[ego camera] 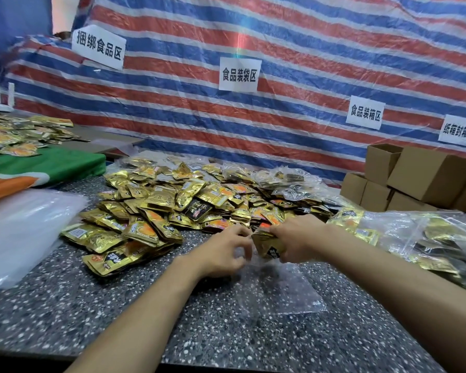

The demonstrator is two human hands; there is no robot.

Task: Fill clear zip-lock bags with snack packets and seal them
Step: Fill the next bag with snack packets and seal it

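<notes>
A bunch of gold snack packets [267, 247] is gripped in the curled fingers of the right hand [297, 238] at the mouth of a clear zip-lock bag [280, 292], which lies flat on the bench [119, 305] nearer its near edge. The fingers of the left hand [223, 251] are curled at the same mouth, just beside the bunch, though whether the film is pinched cannot be told. A loose pile of packets [172, 203] is spread toward the far edge, and filled bags [428, 238] are heaped along the right edge.
</notes>
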